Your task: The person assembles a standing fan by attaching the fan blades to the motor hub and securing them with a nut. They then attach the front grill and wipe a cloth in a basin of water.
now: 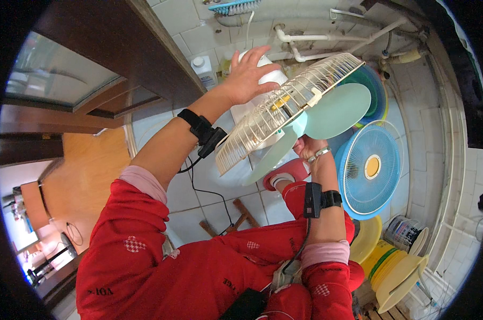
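An electric fan with pale green blades (340, 109) stands tilted in front of me, its cream wire rear grille (252, 125) behind the blades. My left hand (249, 74) is open, fingers spread over the white motor housing (273, 80) at the back. Close below the hub, my right hand (307, 146) has its fingers curled in by the blades; the blades partly hide what they hold. To the right, a round front grille (367, 138) with a yellow centre lies over a blue basin (342, 176).
A dark wooden door (113, 48) stands at the left. Yellow buckets (388, 266) and a paint tin (404, 234) are at the lower right. White pipes (327, 38) run along the tiled wall. A wooden stool (241, 213) is below the fan, beside a black cable (212, 192).
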The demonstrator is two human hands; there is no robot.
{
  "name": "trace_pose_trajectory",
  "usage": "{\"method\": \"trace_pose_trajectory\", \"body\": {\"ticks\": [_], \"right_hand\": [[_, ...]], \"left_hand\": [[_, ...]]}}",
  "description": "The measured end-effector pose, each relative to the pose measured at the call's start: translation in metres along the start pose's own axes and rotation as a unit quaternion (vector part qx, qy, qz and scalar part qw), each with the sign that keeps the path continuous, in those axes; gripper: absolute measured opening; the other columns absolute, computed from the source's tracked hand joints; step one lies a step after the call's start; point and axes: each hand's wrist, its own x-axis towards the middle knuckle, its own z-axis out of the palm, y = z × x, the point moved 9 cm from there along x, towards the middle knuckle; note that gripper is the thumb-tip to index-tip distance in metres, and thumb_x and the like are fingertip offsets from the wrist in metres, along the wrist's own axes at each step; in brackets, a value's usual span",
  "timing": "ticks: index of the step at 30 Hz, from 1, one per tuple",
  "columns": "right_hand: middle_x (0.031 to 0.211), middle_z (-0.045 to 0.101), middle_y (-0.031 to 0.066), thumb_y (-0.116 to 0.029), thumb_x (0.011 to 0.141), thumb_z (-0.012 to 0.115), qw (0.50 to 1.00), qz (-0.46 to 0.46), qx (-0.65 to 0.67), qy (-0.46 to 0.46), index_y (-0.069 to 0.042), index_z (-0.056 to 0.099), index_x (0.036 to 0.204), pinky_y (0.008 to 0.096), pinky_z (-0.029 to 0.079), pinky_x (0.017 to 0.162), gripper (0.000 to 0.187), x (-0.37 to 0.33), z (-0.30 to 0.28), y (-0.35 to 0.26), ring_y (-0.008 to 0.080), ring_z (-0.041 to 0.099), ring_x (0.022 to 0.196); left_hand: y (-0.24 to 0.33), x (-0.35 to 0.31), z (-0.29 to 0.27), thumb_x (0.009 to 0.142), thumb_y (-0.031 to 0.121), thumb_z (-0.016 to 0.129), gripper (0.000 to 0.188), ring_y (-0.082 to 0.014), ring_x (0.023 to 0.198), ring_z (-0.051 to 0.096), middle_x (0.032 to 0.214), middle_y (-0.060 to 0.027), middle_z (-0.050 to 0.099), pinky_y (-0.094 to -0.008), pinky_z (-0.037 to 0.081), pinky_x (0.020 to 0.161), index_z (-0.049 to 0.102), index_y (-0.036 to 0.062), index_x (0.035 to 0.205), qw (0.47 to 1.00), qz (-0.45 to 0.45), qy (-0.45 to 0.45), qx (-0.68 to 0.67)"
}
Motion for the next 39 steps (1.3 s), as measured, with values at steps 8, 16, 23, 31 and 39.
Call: {"method": "trace_pose_trajectory", "body": {"ticks": [8,16,23,31,39], "right_hand": [[0.084,0.064,0.0137,-0.025,0.094,0.05,0.954,-0.164,-0.224,0.117,-0.002,0.056,0.109,0.0352,0.055,0.044,0.028,-0.009,-0.012,-0.03,0.025,0.065,0.058],[0.087,0.064,0.0118,-0.012,0.091,0.056,0.959,-0.216,-0.171,0.061,0.0,0.055,0.111,0.0375,0.057,0.053,0.023,0.016,-0.045,-0.032,0.024,0.066,0.066],[0.092,0.065,0.0087,-0.013,0.092,0.056,0.946,-0.266,-0.176,0.05,-0.001,0.057,0.111,0.0341,0.056,0.065,0.022,0.019,-0.073,-0.036,0.0195,0.065,0.077],[0.089,0.065,0.0096,-0.019,0.091,0.06,0.826,-0.372,-0.413,0.089,-0.003,0.047,0.125,0.0312,0.054,0.056,0.04,-0.004,-0.034,-0.051,0.0176,0.064,0.071],[0.084,0.063,0.013,-0.034,0.09,0.06,0.921,-0.244,-0.276,0.129,-0.004,0.048,0.125,0.0327,0.051,0.046,0.048,-0.037,-0.019,-0.033,0.0228,0.061,0.056]], "left_hand": [[0.0,-0.003,-0.001,0.086,0.053,0.059,0.05,-0.0359,0.138,0.021,0.15,-0.013,0.026,-0.0628,0.008,0.109,0.058,0.0236,0.126,1.0,-0.003,0.023,-0.003],[0.004,-0.004,-0.003,0.086,0.049,0.06,0.047,-0.0342,0.139,0.021,0.149,-0.0129,0.026,-0.0623,0.009,0.11,0.057,0.024,0.126,1.0,-0.015,0.014,0.004],[0.003,-0.006,-0.004,0.086,0.052,0.058,0.05,-0.0333,0.139,0.021,0.149,-0.0125,0.026,-0.0618,0.009,0.11,0.057,0.0234,0.127,0.999,-0.017,0.031,0.005],[0.002,-0.007,-0.005,0.085,0.05,0.061,0.046,-0.0332,0.138,0.025,0.148,-0.0112,0.028,-0.0628,0.011,0.109,0.059,0.0252,0.124,0.998,-0.011,0.063,-0.003],[-0.004,-0.008,-0.002,0.084,0.045,0.063,0.045,-0.0332,0.137,0.025,0.149,-0.01,0.027,-0.061,0.011,0.11,0.059,0.0257,0.124,0.999,-0.033,0.041,-0.01]]}}
